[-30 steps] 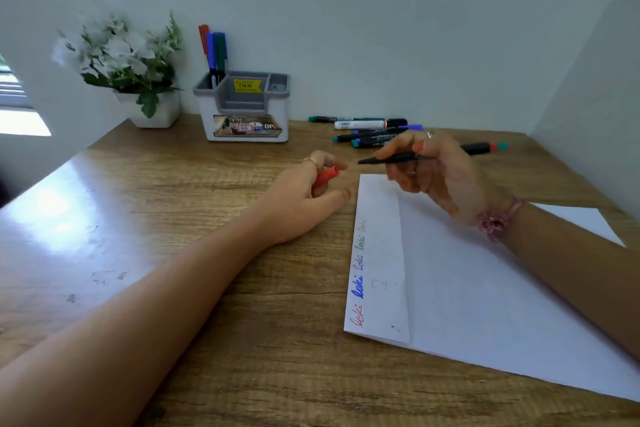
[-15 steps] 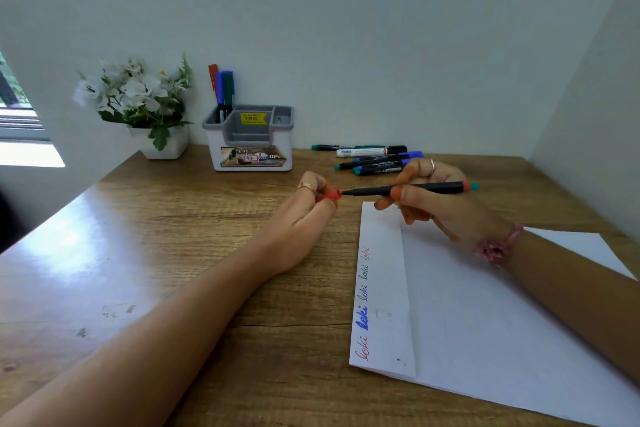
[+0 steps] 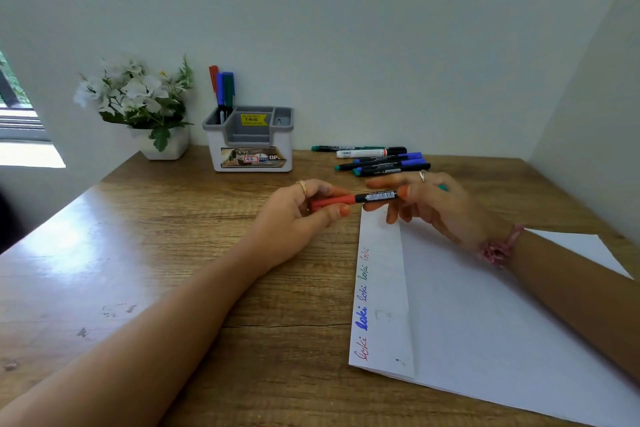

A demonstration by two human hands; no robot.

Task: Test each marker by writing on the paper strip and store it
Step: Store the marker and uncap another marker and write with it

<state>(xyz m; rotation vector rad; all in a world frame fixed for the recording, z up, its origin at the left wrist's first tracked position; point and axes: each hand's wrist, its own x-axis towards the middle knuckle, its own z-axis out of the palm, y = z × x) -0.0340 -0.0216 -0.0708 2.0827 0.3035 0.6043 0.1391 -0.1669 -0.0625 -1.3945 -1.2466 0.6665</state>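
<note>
A black marker (image 3: pixel 377 197) with a red cap (image 3: pixel 334 201) lies level between my two hands, above the top of the paper strip. My left hand (image 3: pixel 298 215) grips the red cap, which sits on the marker's end. My right hand (image 3: pixel 429 204) holds the black barrel with its fingertips. The folded paper strip (image 3: pixel 381 288) runs down the left side of a white sheet (image 3: pixel 502 322), with small words in red, blue and green along its edge. The grey and white holder (image 3: pixel 249 142) at the back holds three markers (image 3: pixel 223 87).
Several loose markers (image 3: pixel 377 159) lie by the back wall, right of the holder. A white pot of white flowers (image 3: pixel 138 104) stands at the back left. The wooden desk (image 3: pixel 138 253) is walled at the back and on the right.
My hands have come together: the red cap in my left hand now sits on the end of the marker held by my right hand. The view has tilted down somewhat.
</note>
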